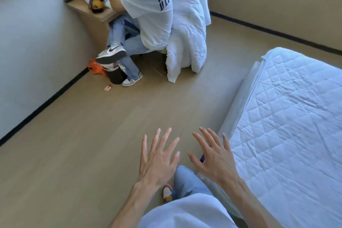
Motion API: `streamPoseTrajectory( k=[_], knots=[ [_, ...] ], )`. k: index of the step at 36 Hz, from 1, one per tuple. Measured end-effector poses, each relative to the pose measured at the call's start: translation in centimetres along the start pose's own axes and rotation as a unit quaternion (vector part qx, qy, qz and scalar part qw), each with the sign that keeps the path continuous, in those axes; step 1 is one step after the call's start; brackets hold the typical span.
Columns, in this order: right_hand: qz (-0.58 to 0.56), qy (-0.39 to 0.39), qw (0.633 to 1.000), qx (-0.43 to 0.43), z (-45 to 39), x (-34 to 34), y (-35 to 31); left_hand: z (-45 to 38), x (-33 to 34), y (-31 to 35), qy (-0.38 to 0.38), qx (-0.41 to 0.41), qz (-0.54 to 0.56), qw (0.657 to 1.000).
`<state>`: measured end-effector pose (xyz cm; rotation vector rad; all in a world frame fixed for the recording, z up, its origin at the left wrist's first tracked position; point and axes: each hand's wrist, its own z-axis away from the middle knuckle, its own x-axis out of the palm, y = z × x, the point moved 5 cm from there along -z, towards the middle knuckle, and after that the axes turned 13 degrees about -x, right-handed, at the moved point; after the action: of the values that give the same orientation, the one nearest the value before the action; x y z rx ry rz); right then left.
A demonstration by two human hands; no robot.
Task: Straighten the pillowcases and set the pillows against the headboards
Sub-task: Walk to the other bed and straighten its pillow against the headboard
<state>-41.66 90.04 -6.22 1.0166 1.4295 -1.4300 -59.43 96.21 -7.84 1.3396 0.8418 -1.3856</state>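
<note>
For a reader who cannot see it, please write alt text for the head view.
Two empty hands, left hand and right hand, spread open above a wooden floor beside a bare mattress. Across the room, a seated person eats at a small desk.

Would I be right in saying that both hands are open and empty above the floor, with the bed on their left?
Not quite: the bed lies to their right, not left, as the head view shows. The rest holds: the left hand and right hand are open and empty above the floor.
</note>
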Motion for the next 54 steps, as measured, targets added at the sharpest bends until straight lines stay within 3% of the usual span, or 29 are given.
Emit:
streamPoseTrajectory(
  k=[19, 32, 47, 54],
  knots=[
    [-0.014, 0.073, 0.969, 0.236, -11.0, -2.2, 9.3, -21.9, -0.4, 8.5, -0.037, 0.242, -0.014, 0.969],
    [-0.021, 0.128, 0.939, 0.32, -16.4, -6.1, 17.4, -31.6, -2.2, 17.9, -0.064, 0.316, -0.035, 0.946],
    [-0.008, 0.154, 0.914, 0.376, -28.1, -11.2, 36.0, -50.1, -1.2, 34.5, -0.063, 0.367, -0.021, 0.928],
    [-0.011, 0.153, 0.9, 0.409, -34.8, -15.5, 46.6, -61.3, -2.3, 44.0, -0.059, 0.428, -0.046, 0.901]
  ],
)
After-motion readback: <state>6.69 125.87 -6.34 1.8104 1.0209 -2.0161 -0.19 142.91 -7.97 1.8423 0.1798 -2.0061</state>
